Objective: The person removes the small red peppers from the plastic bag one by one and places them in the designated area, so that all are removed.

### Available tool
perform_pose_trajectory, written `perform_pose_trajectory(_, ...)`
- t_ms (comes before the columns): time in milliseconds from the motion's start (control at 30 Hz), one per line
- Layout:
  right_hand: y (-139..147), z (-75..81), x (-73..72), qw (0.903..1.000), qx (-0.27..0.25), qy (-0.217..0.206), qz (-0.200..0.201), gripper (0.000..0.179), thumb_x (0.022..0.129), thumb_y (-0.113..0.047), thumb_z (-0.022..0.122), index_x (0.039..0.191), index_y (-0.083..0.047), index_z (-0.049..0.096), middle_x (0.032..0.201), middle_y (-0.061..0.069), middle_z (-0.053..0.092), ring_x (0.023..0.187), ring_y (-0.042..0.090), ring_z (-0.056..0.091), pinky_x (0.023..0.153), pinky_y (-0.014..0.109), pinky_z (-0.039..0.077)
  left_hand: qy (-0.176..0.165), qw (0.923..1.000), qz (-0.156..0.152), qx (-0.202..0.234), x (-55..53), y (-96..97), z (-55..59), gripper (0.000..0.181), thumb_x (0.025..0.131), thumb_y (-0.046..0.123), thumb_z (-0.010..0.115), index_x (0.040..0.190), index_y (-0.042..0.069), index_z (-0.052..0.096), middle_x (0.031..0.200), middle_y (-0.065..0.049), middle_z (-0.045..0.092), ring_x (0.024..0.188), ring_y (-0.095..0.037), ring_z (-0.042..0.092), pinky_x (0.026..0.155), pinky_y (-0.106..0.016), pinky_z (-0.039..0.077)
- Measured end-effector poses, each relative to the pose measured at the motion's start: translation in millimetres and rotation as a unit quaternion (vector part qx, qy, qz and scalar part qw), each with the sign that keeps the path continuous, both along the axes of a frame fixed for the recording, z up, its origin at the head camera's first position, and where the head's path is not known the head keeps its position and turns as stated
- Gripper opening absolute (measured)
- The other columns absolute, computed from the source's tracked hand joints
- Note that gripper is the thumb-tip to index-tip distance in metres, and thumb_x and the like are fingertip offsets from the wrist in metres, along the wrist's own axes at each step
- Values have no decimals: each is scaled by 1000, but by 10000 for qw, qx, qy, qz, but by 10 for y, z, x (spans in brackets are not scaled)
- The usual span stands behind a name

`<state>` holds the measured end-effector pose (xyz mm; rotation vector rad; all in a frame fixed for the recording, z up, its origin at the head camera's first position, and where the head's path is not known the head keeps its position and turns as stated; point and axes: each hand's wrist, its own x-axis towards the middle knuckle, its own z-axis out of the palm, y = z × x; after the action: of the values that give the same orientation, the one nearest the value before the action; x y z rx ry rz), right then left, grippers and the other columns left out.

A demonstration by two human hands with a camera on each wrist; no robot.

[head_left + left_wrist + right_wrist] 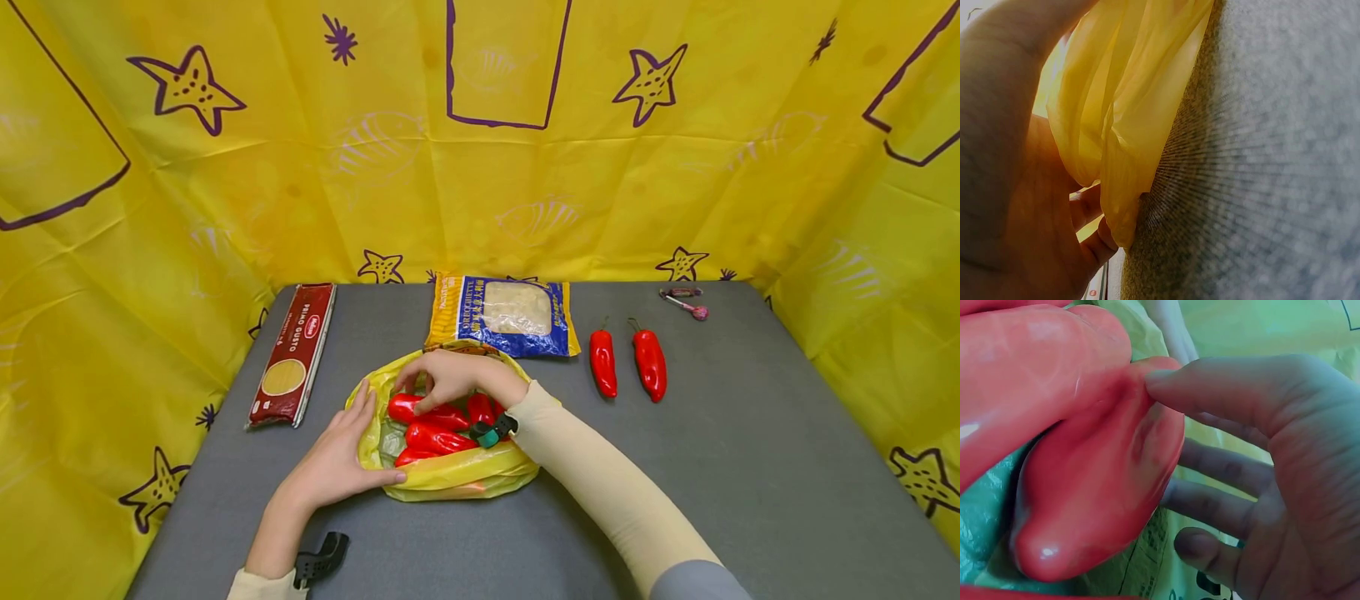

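Note:
A yellow plastic bag (457, 483) stands on the grey table, its mouth spread wide, with several glossy red peppers (438, 439) inside. Along the bag's left side rests my left hand (333, 458), fingers stretched along the rim and thumb against the front; in the left wrist view the yellow bag wall (1141, 119) lies between thumb and fingers. Reaching in over the far rim, my right hand (453, 375) pinches a red pepper (1097, 487) at one end, thumb on the near side and fingers behind. Other peppers (1016, 375) crowd beside it.
Left of the bag lies a dark red pasta packet (292, 354). Behind the bag is a blue and yellow orecchiette packet (517, 317). Two red peppers (603, 362) lie to the right, with a lollipop (699, 312) and a small wrapped candy (684, 292) farther back. Yellow curtains (480, 192) surround the table.

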<state>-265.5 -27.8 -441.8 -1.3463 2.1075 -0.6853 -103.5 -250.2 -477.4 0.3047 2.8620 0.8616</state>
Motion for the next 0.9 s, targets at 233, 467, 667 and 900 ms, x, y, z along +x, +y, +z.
perform_pose_trajectory(233, -68, 25, 48, 9992, 312, 174, 182, 48, 95, -23, 81, 140, -16, 67, 129, 1, 70, 113, 11, 61, 100, 23, 49, 73, 10000, -19, 14, 6, 3, -2, 136, 72, 74, 85, 167, -1, 23, 179, -15, 7, 147, -44, 35, 109, -71, 41)
perform_pose_trajectory(467, -99, 10, 61, 9990, 241, 245, 291, 48, 95, -23, 79, 142, -17, 68, 135, -3, 68, 114, 10, 58, 104, 24, 46, 58, 10000, -13, 39, 16, 8, 15, 135, 73, 72, 86, 167, -1, 23, 179, -15, 6, 148, -45, 34, 110, -72, 40)
perform_pose_trajectory(667, -94, -16, 56, 9982, 152, 447, 379, 46, 96, -19, 76, 141, -16, 69, 138, -4, 69, 119, 10, 59, 110, 23, 43, 49, 10000, -1, 52, 18, 12, 24, 135, 73, 72, 86, 167, 0, 22, 179, -15, 7, 147, -45, 34, 110, -72, 40)
perform_pose_trajectory(900, -70, 40, 78, 9979, 187, 519, 342, 45, 98, -16, 72, 143, -17, 69, 145, -3, 66, 129, 13, 58, 115, 26, 41, 26, 10000, 6, -4, 14, 8, 20, 136, 72, 74, 85, 167, 0, 22, 179, -15, 7, 146, -43, 36, 109, -71, 42)
